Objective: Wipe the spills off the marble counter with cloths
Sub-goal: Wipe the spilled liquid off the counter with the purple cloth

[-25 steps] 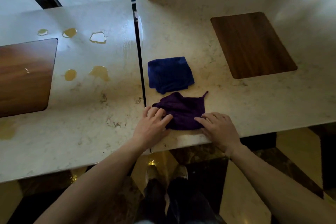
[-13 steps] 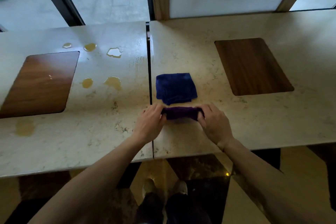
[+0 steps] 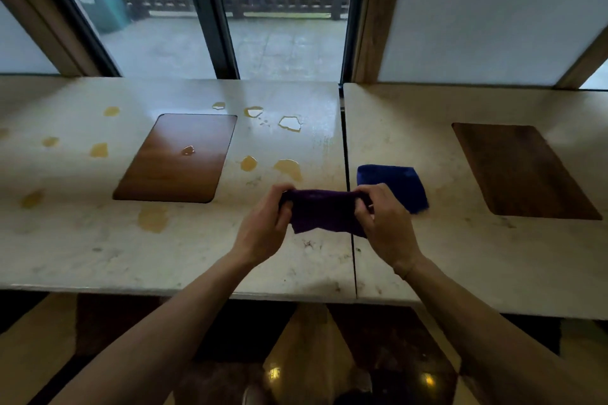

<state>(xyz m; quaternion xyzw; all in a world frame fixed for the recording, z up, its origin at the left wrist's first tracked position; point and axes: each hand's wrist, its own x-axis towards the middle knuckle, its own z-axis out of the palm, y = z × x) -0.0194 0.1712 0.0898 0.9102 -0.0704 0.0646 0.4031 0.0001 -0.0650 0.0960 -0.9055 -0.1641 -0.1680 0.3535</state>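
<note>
A dark purple cloth (image 3: 320, 212) hangs lifted just above the marble counter (image 3: 98, 250), over the seam between the two slabs. My left hand (image 3: 263, 227) grips its left end and my right hand (image 3: 383, 223) grips its right end. A folded blue cloth (image 3: 394, 182) lies flat on the right slab, just behind my right hand. Several yellowish spills dot the left slab: one (image 3: 289, 168) just beyond my left hand, one (image 3: 291, 123) farther back, and a larger one (image 3: 153, 219) near the front.
A wooden inlay (image 3: 177, 158) set in the left slab carries a small puddle (image 3: 188, 150). A second wooden inlay (image 3: 523, 171) sits in the right slab. Glass doors and a white wall panel stand behind the counter. The counter's front edge runs below my forearms.
Both hands gathered the purple cloth from flat on the counter, bunched it and lifted it. My view swung up and left, bringing more spills and the windows into sight.
</note>
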